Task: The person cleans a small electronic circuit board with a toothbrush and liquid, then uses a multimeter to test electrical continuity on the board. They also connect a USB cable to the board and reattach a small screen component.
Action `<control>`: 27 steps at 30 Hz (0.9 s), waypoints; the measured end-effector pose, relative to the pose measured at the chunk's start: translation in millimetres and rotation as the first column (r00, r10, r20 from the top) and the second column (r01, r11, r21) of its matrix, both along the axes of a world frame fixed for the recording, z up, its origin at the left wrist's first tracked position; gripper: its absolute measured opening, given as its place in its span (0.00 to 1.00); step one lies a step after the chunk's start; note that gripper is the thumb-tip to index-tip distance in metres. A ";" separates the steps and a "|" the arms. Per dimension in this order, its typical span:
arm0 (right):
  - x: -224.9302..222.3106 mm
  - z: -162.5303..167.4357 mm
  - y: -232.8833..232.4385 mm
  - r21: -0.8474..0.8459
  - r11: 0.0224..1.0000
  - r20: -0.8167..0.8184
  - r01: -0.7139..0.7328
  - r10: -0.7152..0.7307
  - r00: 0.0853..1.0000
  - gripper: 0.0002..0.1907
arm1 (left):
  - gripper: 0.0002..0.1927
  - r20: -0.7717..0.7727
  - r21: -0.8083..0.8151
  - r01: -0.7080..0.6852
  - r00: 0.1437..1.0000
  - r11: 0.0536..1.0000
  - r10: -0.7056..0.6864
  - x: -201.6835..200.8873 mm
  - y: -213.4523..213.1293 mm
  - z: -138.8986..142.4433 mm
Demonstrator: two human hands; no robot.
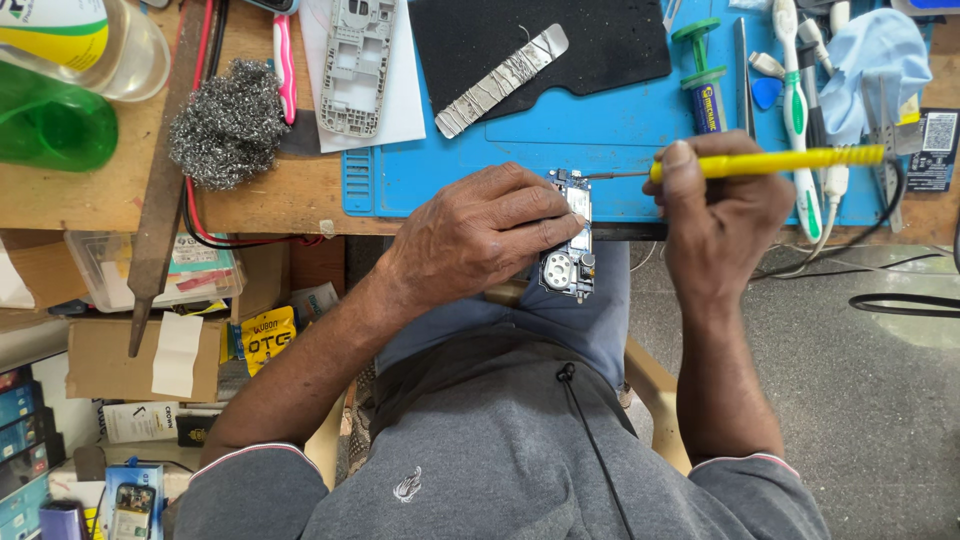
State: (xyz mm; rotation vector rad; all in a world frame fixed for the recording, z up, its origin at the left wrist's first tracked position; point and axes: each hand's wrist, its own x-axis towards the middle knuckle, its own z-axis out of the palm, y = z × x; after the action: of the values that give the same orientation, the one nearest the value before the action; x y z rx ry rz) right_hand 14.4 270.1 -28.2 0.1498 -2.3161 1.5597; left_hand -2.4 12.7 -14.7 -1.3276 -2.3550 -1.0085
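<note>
My left hand [480, 235] grips a small blue phone circuit board [570, 255] at the near edge of the blue work mat [600, 130]. My right hand [725, 205] holds a yellow-handled screwdriver [770, 162] lying sideways, its thin metal tip touching the top end of the board. The board's round speaker part shows below my left fingers; the rest of the board is partly hidden under them.
On the mat lie a black pad [600, 40] with a foil strip [500, 80], a green-capped tube [700, 70], toothbrushes [795, 120] and tweezers [885, 130]. A grey phone frame [355, 65], steel wool [228, 122], a metal file [165, 180] and green bottle [50, 125] sit left.
</note>
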 end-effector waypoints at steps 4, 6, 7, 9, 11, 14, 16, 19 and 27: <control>-8.8 -4.8 3.2 -0.345 0.939 -0.028 -0.003 -0.007 1.000 0.13 | 0.19 -0.005 0.008 -0.003 1.000 1.000 0.003 -0.7 1.2 0.1; -7.7 -8.7 2.7 -0.302 0.953 -0.070 0.009 -0.032 0.997 0.12 | 0.19 -0.015 0.016 0.000 1.000 1.000 0.001 -0.7 0.7 0.5; -5.8 -10.4 2.3 -0.235 0.972 -0.095 0.024 -0.047 0.994 0.12 | 0.19 -0.010 0.013 0.001 1.000 1.000 -0.001 -0.7 0.6 0.7; 0.4 -13.2 1.3 -0.198 0.980 -0.074 0.028 -0.044 0.996 0.13 | 0.19 -0.005 0.007 0.004 1.000 1.000 -0.003 -0.9 0.2 1.3; 6.4 -14.9 0.6 -0.163 0.986 -0.058 0.024 -0.034 0.998 0.13 | 0.20 0.001 0.007 0.008 1.000 1.000 -0.008 -0.8 -0.4 2.1; 10.7 -16.0 -0.1 -0.127 0.992 -0.063 0.006 -0.014 0.998 0.12 | 0.20 0.008 0.012 0.008 1.000 1.000 -0.008 -1.0 -0.4 3.0; 10.9 -16.3 -0.9 -0.120 0.993 -0.068 -0.003 -0.006 0.998 0.11 | 0.20 0.014 0.016 0.006 1.000 1.000 -0.006 -0.7 -0.2 3.2; 9.5 -16.4 -1.8 -0.109 0.994 -0.066 -0.001 -0.006 0.998 0.11 | 0.19 0.012 0.015 0.002 1.000 1.000 -0.002 -0.7 -0.4 2.6; 8.9 -18.7 -0.9 -0.068 0.998 -0.079 0.007 -0.012 0.997 0.12 | 0.19 0.005 0.003 -0.011 1.000 1.000 0.011 -0.2 0.5 0.2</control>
State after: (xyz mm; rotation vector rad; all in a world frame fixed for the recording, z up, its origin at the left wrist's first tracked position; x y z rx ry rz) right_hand 23.3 269.2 -46.9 0.1805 -2.1970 1.5959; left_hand -2.6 13.2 -14.5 -1.3105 -2.3613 -1.0130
